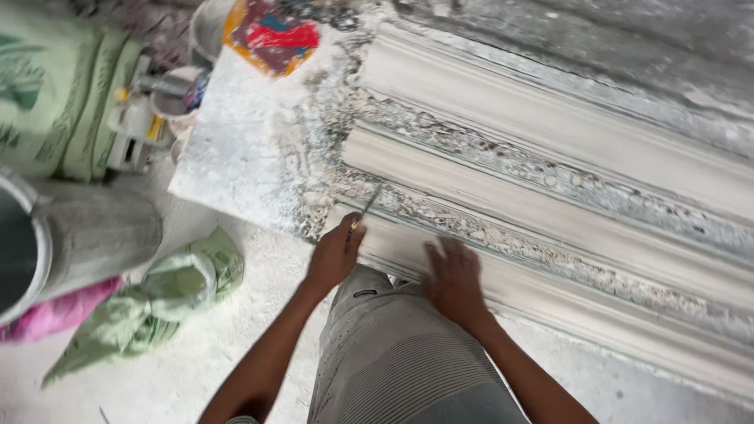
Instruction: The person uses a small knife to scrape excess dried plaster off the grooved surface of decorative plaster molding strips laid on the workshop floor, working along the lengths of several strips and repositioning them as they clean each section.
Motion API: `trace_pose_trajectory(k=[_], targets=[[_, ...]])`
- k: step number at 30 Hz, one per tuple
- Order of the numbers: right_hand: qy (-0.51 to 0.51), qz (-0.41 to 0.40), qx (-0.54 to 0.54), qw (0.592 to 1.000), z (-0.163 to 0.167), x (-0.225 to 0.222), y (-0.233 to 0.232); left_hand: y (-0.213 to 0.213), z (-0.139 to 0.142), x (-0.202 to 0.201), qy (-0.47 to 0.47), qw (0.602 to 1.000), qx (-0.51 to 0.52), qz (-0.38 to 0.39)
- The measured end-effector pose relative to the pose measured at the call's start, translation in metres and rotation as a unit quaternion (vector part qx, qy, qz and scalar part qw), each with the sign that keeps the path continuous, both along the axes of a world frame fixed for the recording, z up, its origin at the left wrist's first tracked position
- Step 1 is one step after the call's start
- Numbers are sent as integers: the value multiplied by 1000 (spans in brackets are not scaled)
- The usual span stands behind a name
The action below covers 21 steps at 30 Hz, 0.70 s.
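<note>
Plainly hidden: the lower end of the thin tool [365, 210] sits inside the left hand [335, 255], so its handle cannot be made out; only a slim, pale-tipped shaft pokes up and to the right of the fist.
Cut off: both forearms leave the picture at the bottom edge, and the long plaster moulding [550, 283] runs out of view on the right.
Hard to make out: the right hand [453, 281] is blurred, and whether its fingertips press or merely graze the surface cannot be told.
Left hand: fingers curled closed around the thin tool, at the near left end of the moulding, with the tip over the crusted groove just above it.
Right hand: fingers spread flat and holding nothing, palm down on the smooth face of the nearest moulding, a little right of the left hand.
Mouldings: several pale ribbed lengths lie side by side on a white-dusted work table [251, 141], slanting from upper left to lower right.
In the way: the person's grey trousers [393, 353] cover the table's near edge between the arms.
Around: a grey bucket [78, 235] at the left, a crumpled green bag [169, 294] on the dusty floor beside it, and stacked green sacks [55, 94] behind.
</note>
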State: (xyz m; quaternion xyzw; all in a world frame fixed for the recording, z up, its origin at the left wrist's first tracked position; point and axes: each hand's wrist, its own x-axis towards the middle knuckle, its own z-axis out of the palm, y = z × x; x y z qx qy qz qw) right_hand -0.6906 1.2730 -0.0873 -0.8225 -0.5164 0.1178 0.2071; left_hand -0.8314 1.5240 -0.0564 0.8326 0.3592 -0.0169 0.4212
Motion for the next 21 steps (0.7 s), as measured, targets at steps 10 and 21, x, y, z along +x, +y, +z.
trace_pose_trajectory(k=[10, 21], targets=[[-23, -221, -100, 970, -18, 12, -50, 98, 5, 50, -30, 835, 222, -502], [114, -547, -109, 822, -5, -5, -50, 163, 10, 105, -110, 645, 308, -690]])
